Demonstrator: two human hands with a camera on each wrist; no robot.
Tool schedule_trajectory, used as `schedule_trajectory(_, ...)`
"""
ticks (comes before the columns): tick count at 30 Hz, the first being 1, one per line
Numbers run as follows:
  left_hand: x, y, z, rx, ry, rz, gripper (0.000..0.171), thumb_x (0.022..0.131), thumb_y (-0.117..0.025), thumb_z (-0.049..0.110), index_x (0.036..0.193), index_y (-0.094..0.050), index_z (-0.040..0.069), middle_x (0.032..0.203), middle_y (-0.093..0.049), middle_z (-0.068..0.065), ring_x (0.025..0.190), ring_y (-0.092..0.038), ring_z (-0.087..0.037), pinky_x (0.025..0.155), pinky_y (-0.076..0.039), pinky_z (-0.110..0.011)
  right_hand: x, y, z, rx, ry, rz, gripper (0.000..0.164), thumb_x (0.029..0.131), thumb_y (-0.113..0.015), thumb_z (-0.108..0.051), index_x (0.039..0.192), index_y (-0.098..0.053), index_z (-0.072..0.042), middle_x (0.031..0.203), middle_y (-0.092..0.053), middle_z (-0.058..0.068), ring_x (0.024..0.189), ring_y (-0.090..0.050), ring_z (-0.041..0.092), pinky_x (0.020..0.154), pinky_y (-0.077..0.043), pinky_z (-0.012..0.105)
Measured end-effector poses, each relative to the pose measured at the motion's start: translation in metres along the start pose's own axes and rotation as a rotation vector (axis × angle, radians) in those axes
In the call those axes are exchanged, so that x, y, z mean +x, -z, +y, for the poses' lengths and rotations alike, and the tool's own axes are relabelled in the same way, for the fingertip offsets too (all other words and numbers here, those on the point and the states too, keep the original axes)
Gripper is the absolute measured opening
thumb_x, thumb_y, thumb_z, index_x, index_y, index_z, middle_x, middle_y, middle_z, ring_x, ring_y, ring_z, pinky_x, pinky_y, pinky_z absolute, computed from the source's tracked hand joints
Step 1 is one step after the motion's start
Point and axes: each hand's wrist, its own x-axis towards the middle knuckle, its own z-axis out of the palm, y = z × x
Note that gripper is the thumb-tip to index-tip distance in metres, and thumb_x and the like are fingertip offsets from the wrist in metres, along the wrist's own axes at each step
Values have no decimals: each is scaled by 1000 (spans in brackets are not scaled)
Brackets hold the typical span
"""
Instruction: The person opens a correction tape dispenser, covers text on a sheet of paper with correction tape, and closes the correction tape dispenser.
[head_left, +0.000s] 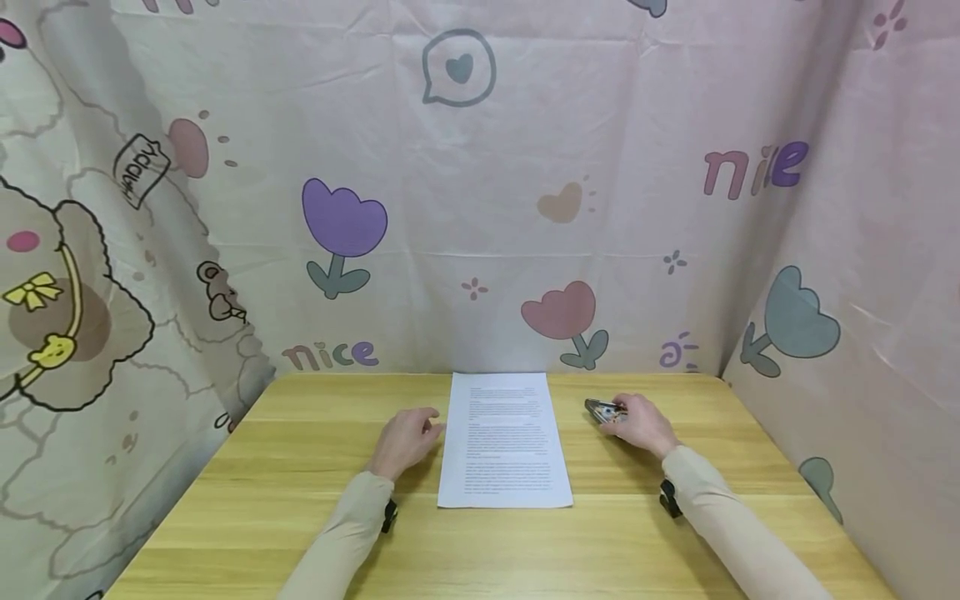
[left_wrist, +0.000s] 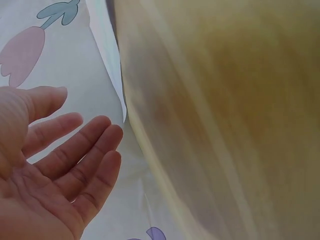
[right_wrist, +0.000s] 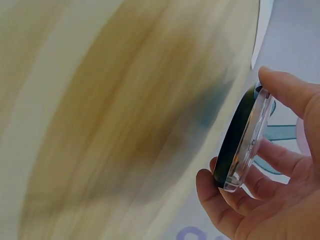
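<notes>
A printed sheet of paper (head_left: 504,442) lies on the wooden table, covered in lines of text too small to read. Just left of it hovers my left hand (head_left: 406,441), fingers loosely bent and holding nothing; the left wrist view shows that palm (left_wrist: 60,170) bare. To the right of the paper, my right hand (head_left: 641,423) grips a smartphone (head_left: 606,412) in a clear case. In the right wrist view, thumb and fingers hold the smartphone (right_wrist: 243,140) by its edges, dark face toward the table. Part of its patterned back is hidden by the hand.
The wooden table (head_left: 300,533) reaches back to a printed cloth (head_left: 465,167) hanging behind and at both sides. Black straps (head_left: 670,498) sit on both wrists over beige sleeves.
</notes>
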Motion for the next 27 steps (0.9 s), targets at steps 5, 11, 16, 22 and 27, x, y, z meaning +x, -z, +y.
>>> schedule_trajectory(5,-2,-1,-2,-6,4,-10,28,92,-66,18,114,-70,2,88,-73,-6,72,-63,-12,66,-55,-33,-3,3,5,-15,-19,10,64,75,-81,-31,125,-61,3,109,-67,20,89,-60,27,78,-50,43)
schedule_trajectory(11,-1,-2,-4,-20,17,-32,29,92,-66,19,116,-70,3,88,-73,-5,71,-62,-11,65,-54,-31,-5,7,11,-60,-62,-1,71,76,-80,-34,131,-56,4,117,-63,26,92,-60,31,77,-51,48)
schedule_trajectory(16,0,-3,-5,-13,16,-35,28,92,-66,19,115,-70,3,88,-73,-4,71,-61,-11,64,-53,-31,-4,7,16,-77,-78,-6,72,76,-80,-34,132,-55,4,117,-63,27,92,-60,32,78,-51,50)
schedule_trajectory(22,0,-2,-5,-28,35,-33,28,93,-65,19,115,-71,4,90,-72,-4,72,-60,-10,68,-54,-32,-2,6,21,-83,-85,-8,70,77,-79,-34,131,-56,4,118,-63,27,93,-60,33,78,-51,50)
schedule_trajectory(27,-1,-2,-5,-47,31,-39,29,93,-64,19,116,-70,4,89,-72,-4,69,-59,-9,67,-54,-31,-2,5,21,-73,-98,-17,69,80,-77,-33,133,-54,5,119,-63,28,94,-61,34,79,-51,49)
